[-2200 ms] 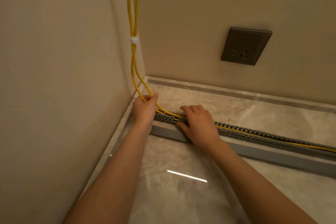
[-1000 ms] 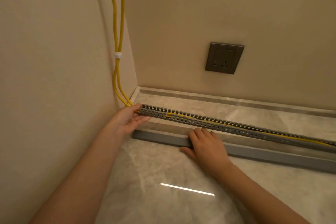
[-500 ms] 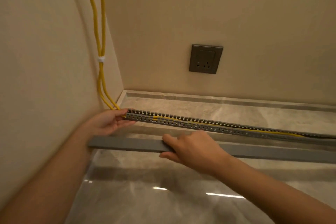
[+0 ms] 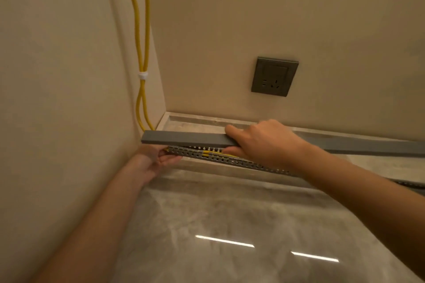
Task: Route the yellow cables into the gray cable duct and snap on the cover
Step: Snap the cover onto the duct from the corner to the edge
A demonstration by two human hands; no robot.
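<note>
From the head view, two yellow cables [image 4: 142, 65] hang down in the corner of the room at 11 o'clock. A small white tie [image 4: 142, 75] holds them side by side. Low down they bend and run into the gray cable duct [image 4: 241, 163], which lies on the floor [image 4: 230, 225] near the middle and runs off toward 3 o'clock. Bits of yellow show through the little slots in the duct's side. The right hand [image 4: 264, 142] comes in from 4 o'clock and grips the long gray cover [image 4: 184, 138], with fingers on top and the thumb under it. The cover hangs just above the duct and lines up with it, and it is not snapped on yet. Its left end is close to the corner, and its other end runs out of view at 3 o'clock. The left hand [image 4: 149, 163] comes in from 7 o'clock and rests at the duct's left end, palm up, with its fingers against the near side. The cover hides the thumb, so I cannot tell if this hand grips the duct or only touches it. A dark wall socket [image 4: 274, 76] sits on the back wall at 1 o'clock. Two thin streaks of light shine on the floor at 5 o'clock.
</note>
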